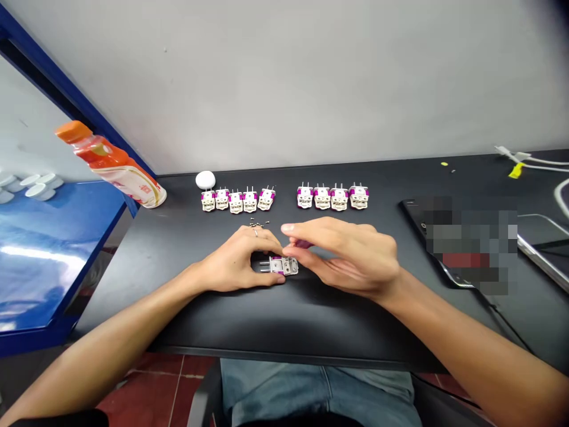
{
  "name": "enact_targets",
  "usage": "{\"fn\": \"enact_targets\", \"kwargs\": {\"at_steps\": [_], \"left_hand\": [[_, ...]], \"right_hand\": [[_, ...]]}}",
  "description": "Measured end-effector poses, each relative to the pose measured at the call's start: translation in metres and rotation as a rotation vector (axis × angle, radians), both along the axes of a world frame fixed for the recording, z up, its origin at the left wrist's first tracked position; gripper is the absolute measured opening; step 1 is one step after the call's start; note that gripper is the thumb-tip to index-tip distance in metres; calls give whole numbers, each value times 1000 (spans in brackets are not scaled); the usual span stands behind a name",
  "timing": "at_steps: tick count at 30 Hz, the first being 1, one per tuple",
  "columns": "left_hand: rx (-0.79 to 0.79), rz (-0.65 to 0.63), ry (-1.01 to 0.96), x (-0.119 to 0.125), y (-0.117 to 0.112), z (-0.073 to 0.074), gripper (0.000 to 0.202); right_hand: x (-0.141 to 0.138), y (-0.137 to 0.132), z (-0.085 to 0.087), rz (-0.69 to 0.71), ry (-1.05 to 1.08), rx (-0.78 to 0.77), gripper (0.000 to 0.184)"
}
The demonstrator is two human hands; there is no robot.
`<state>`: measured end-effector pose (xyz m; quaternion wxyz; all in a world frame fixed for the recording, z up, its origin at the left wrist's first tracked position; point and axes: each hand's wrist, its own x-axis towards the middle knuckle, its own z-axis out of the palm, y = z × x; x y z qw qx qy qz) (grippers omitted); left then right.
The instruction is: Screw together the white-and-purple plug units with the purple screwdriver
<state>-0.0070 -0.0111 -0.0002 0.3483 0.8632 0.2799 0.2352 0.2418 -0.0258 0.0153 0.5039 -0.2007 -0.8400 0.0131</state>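
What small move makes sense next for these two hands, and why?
Perhaps the right hand should lower its fingertips to the small plug: they are right beside it, and the left hand seems to steady it between thumb and fingers.

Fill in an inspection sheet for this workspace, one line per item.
Surface: black desk.
Job's things: white-and-purple plug; left row of similar plugs, five; right row of similar plugs, four; small screws.
Clutter: orange-capped bottle, white round object, dark device partly pixelated.
Hands: left hand grips the plug; right hand close beside it, a purple item partly hidden between thumb and forefinger.
Cables: white cables with yellow tag, black cable, all at right.
Surroundings: pale wall, blue table, red tiled floor.
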Motion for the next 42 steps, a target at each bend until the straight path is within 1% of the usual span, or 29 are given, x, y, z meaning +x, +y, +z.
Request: {"fn": "enact_targets", "kwargs": {"at_steps": [2, 3, 6, 7, 8, 10, 12, 15, 17, 19, 21, 24, 25, 29, 30, 33, 34, 35, 38, 39, 42], "left_hand": [[-12, -7, -4, 0, 0, 0, 23], [-21, -7, -4, 0, 0, 0, 23], [-20, 10, 19, 1, 0, 0, 26], [-11, 16, 22, 1, 0, 0, 27], [-3, 20, 20, 1, -1, 0, 26], [7, 21, 7, 1, -1, 0, 24], [5, 22, 9, 1, -1, -1, 24], [5, 31, 30, 1, -1, -1, 29], [14, 29, 18, 1, -1, -1, 27], [23, 25, -3, 2, -1, 0, 22], [31, 27, -14, 2, -2, 1, 20], [35, 26, -20, 2, -2, 0, 21], [36, 27, -18, 2, -2, 0, 21], [42, 48, 21, 2, -2, 0, 20], [40, 45, 14, 2, -2, 0, 20], [25, 23, -29, 3, -2, 0, 20], [28, 20, -36, 3, -2, 0, 19], [33, 21, -35, 3, -2, 0, 18], [29, 19, -18, 3, -2, 0, 16], [23, 19, -11, 3, -2, 0, 17], [21, 24, -1, 2, -2, -1, 21]], "right_hand": [[-1, 0, 0, -68, 7, 39, 64], [-1, 0, -1, -61, -3, 20, 64], [-2, 0, -2, 51, -27, -80, 65], [-3, 0, -2, 64, -19, -84, 64], [-3, 0, -2, 48, -5, -64, 61], [-4, 0, -1, -35, 17, 16, 51], [-3, 0, 0, -76, 0, 23, 49], [-1, 2, 1, 44, -56, -91, 56], [-1, 2, 1, 81, -46, -97, 58], [-1, 2, 0, 30, -13, -31, 55], [-1, 1, 0, 11, -14, -14, 54], [-1, 0, -1, 95, -82, -97, 60], [-1, -1, -2, 104, -90, -97, 62], [-2, -2, -5, 21, -42, 16, 67], [-2, -2, -6, 27, -37, 13, 68], [-1, -1, -5, 112, -70, -72, 69], [-1, -1, -5, 117, -76, -81, 69], [0, -1, -4, 101, -71, -67, 67], [2, 0, -3, 4, -15, 46, 56], [2, 0, -3, 4, -13, 54, 57], [3, 0, -2, 78, -28, -41, 68]]}}
